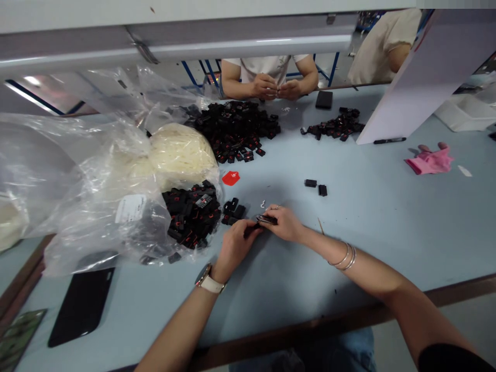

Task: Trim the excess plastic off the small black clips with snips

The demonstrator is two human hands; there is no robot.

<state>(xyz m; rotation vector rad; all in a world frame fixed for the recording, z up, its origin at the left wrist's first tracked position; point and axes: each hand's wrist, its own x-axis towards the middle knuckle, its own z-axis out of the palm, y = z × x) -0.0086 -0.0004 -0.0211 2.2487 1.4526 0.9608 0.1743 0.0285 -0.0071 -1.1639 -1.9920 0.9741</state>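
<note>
My left hand (237, 242), with a watch on the wrist, pinches a small black plastic part (251, 228), mostly covered by the fingers. Against it, my right hand (285, 223) is closed around a short, shiny metal tool (266, 219) whose exact kind I cannot make out. Just beyond the fingers lie tiny white bits (263, 203). A few black plastic pieces (233, 209) sit left of my hands, beside a heap of black parts with red marks (194, 214) at the mouth of a clear bag. Two single black pieces (310, 183) lie farther right.
Clear plastic bags (96, 206) with cream-coloured pieces (182, 152) fill the left side. A red tag (231, 178) lies near a larger black heap (236, 126). Across the table (387, 222) a co-worker's hands (277, 87) work. A pink glove (430, 159) and white divider (422, 77) are right.
</note>
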